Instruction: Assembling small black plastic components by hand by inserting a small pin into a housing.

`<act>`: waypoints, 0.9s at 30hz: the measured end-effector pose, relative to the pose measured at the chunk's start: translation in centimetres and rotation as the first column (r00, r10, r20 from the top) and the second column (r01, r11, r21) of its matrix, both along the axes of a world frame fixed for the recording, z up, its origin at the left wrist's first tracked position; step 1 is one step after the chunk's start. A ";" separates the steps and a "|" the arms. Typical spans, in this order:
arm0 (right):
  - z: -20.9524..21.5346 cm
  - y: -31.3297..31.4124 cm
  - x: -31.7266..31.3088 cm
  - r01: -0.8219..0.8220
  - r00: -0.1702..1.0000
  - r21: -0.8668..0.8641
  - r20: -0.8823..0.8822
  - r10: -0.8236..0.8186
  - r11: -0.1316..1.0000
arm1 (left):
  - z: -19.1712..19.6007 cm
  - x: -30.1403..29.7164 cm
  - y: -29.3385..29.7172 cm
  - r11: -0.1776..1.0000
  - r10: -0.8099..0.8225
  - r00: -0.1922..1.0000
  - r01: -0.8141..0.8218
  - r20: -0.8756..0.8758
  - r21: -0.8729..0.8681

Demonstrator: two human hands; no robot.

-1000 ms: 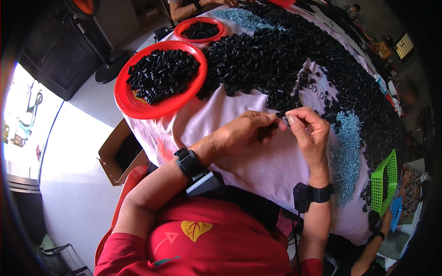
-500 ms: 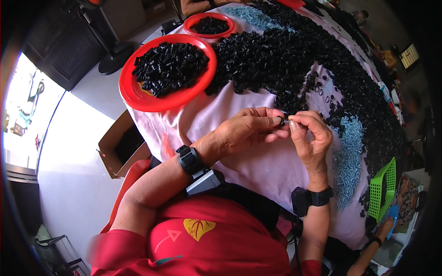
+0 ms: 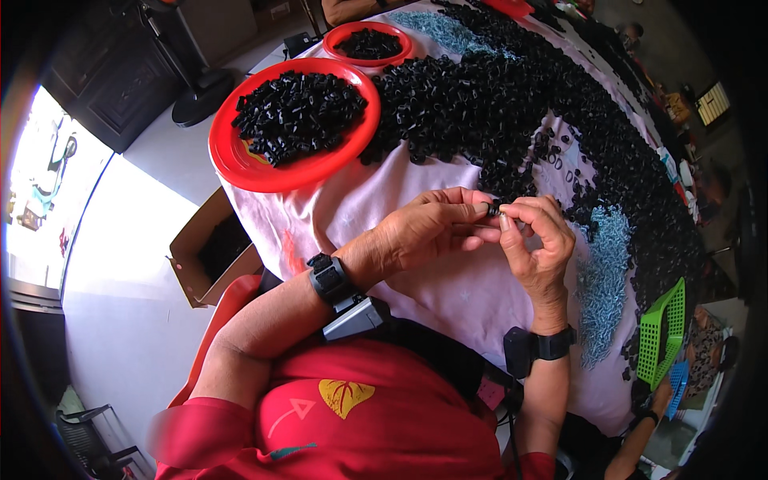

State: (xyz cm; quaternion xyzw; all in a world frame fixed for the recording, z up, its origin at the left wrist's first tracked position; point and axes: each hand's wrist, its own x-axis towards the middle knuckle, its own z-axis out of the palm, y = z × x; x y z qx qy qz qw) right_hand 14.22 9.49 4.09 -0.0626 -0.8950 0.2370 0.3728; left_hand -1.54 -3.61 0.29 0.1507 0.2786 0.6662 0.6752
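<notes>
A small black piece was held between the two hands, which were brought together just above the pink cloth at the near edge of the table. The left hand was reached in from the left with its fingertips pinched on the piece, and the right hand was raised from below with thumb and forefinger closed on the same piece from the other side, so that neither hand could be called nearer: both were touching it. The piece was too small and too covered by fingers for its shape to be made out fully; its long axis appeared to lie roughly left to right, from one hand's fingertips to the other's, but which end pointed where could not be told. A long heap of black pieces was spread just beyond the hands, a red plate filled with more was set to the far left, and a patch of small blue parts lay just right of the right hand.
</notes>
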 end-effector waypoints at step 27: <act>-2.5 3.2 0.8 0.226 0.929 0.147 0.266 -0.258 0.963 | -0.5 -2.7 -1.5 0.987 0.154 0.988 -0.155 -0.006 -0.032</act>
